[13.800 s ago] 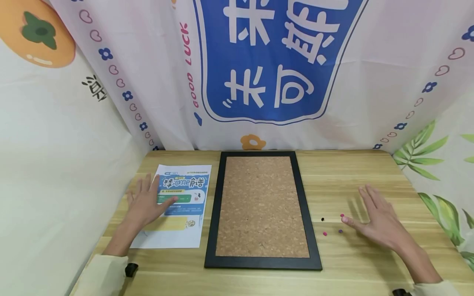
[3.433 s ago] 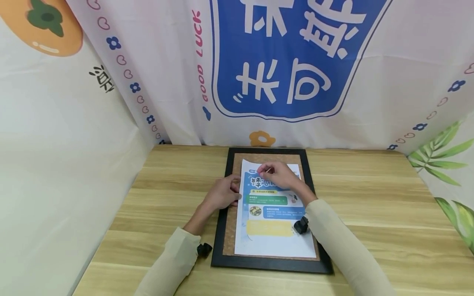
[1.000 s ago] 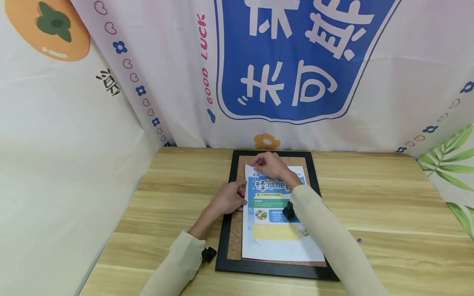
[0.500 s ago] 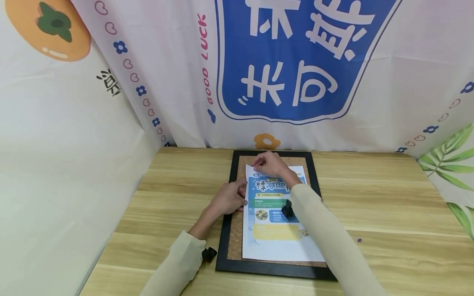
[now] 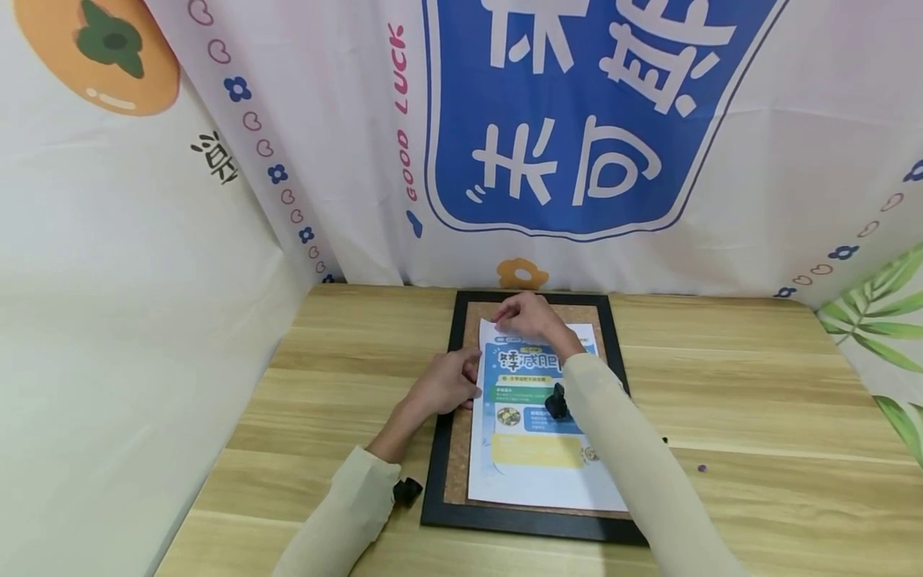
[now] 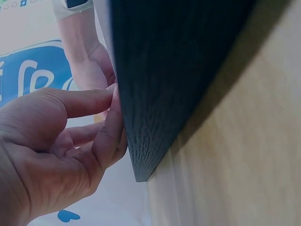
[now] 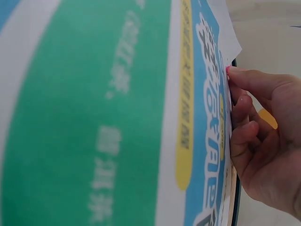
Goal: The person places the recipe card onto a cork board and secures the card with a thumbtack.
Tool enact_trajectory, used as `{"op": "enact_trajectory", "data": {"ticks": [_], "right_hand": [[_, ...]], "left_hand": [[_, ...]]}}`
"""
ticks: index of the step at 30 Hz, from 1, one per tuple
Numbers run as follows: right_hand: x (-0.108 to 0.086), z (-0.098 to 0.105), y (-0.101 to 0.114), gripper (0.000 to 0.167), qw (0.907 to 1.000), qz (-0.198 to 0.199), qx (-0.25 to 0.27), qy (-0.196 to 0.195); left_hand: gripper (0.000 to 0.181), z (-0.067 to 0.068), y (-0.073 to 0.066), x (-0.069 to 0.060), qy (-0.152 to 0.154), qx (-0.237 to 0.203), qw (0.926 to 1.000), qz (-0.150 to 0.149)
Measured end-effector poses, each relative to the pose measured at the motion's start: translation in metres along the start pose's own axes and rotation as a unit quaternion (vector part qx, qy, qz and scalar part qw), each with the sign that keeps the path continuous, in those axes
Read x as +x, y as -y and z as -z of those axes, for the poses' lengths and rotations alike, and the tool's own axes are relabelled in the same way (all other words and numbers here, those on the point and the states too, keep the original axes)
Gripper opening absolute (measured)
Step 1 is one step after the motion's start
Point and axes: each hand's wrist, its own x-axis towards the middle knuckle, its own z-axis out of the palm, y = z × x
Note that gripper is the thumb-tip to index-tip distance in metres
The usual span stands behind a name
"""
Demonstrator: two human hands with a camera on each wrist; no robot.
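Note:
A printed sheet of paper (image 5: pixel 541 490) lies on the corkboard (image 5: pixel 457 469), which has a black frame (image 5: pixel 530 525). My left hand (image 5: pixel 442 385) is at the sheet's left edge, thumb and curled fingers holding it; in the left wrist view the fingertips are partly hidden by the frame. With thumb and fingers my right hand (image 5: pixel 532 317) pinches a small pink pushpin (image 7: pixel 228 69) against the sheet's upper left corner. Only the pink end of the pin shows in the right wrist view. The corner of the paper lifts slightly there.
On the wooden table (image 5: pixel 324 385), right of the board, lie a small purple pin (image 5: pixel 702 468) and a black one (image 5: pixel 665 440), partly behind the right sleeve (image 5: pixel 642 473). A printed curtain (image 5: pixel 346 160) hangs behind the table.
The sheet, first flat on the table at left, is now on the corkboard. A pink pushpin has been picked up and brought to its upper left corner. Over the last second both hands barely move.

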Motion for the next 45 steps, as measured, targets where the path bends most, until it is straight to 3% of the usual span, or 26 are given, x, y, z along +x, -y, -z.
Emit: {"op": "enact_trajectory", "data": {"ticks": [7, 20, 30, 45], "right_hand": [[-0.001, 0.003, -0.002, 0.016, 0.9999, 0.003, -0.007, 0.014], [-0.001, 0.004, -0.002, 0.017, 0.9997, 0.006, -0.018, 0.014], [0.004, 0.004, 0.005, 0.019, 0.9990, -0.036, -0.001, 0.026], [0.005, 0.003, 0.006, 0.018, 0.9990, -0.041, -0.004, 0.018]], "left_hand": [[0.069, -0.002, 0.001, 0.002, 0.003, -0.003, 1.0000, 0.008], [0.070, -0.003, 0.000, 0.001, 0.004, -0.002, 0.9999, -0.012], [0.070, -0.001, 0.002, 0.002, -0.002, 0.000, 0.9999, -0.014], [0.069, -0.001, -0.001, -0.001, -0.012, 0.021, 0.9997, -0.003]]}}
